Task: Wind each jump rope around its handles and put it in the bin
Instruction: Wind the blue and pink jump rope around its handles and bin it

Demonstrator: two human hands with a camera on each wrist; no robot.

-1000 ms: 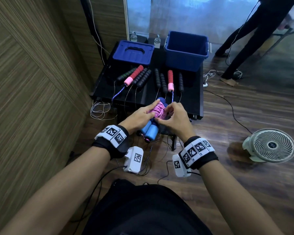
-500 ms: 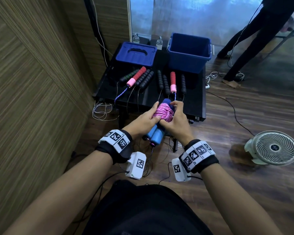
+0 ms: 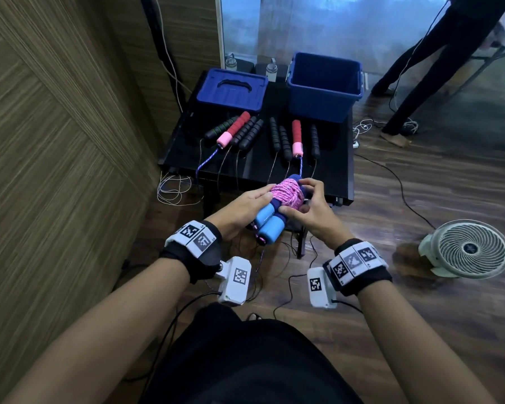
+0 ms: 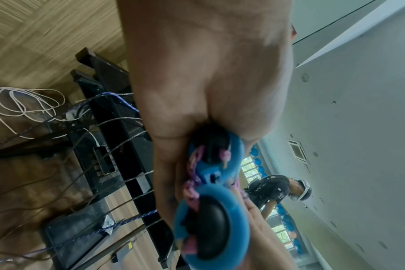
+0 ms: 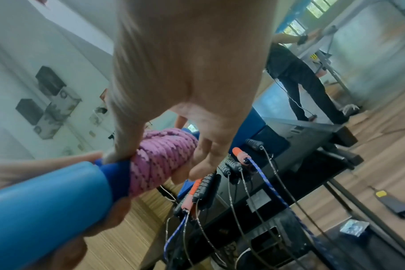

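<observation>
- Head view: the left hand (image 3: 239, 211) is gripping the blue handles (image 3: 270, 225), which are wound with pink rope (image 3: 287, 193).
- The right hand (image 3: 309, 211) is pinching the rope bundle.
- The bundle is hanging before the counter (image 3: 333, 170), well short of the open blue bin (image 3: 322, 88).

Wearing black wrist straps (image 3: 200, 255) topped with white blocks bearing black square-code markers, white camera boxes (image 3: 236, 279) hanging beneath each, thin black cables (image 3: 184, 304) trailing, bare forearms, dark clothing (image 3: 245, 363) below.
</observation>
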